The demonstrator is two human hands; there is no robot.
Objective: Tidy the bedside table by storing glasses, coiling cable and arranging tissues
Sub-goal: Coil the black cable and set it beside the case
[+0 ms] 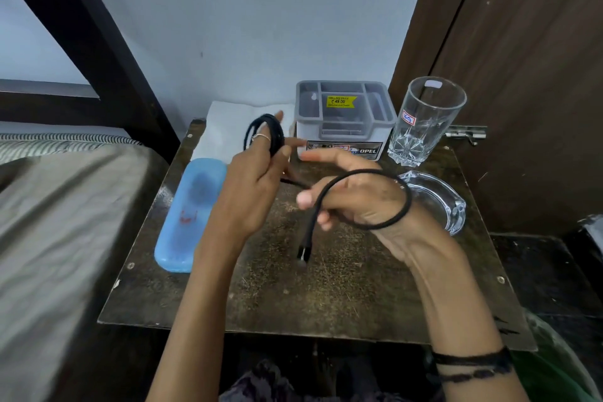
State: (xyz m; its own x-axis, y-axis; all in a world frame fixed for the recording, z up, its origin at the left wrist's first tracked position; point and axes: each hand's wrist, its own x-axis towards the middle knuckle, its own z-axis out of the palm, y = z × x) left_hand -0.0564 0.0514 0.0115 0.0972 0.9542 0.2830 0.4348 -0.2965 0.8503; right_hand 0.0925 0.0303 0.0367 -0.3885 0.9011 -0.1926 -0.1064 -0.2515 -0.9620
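A black cable point(315, 206) is partly wound into loops around the fingers of my left hand point(253, 188), held above the dark bedside table point(326, 297). Its free end arcs over my right hand point(357, 201) and hangs down to a plug just above the tabletop. My right hand's fingers curl around the strand. A closed blue glasses case point(187, 215) lies along the table's left edge. White tissues point(225, 127) lie flat at the back left, partly hidden by my left hand.
A grey plastic organizer point(342, 137) with a yellow price sticker stands at the back centre. A tall clear drinking glass point(422, 121) stands to its right, with a glass ashtray point(437, 197) in front. A bed lies to the left, a wooden door to the right.
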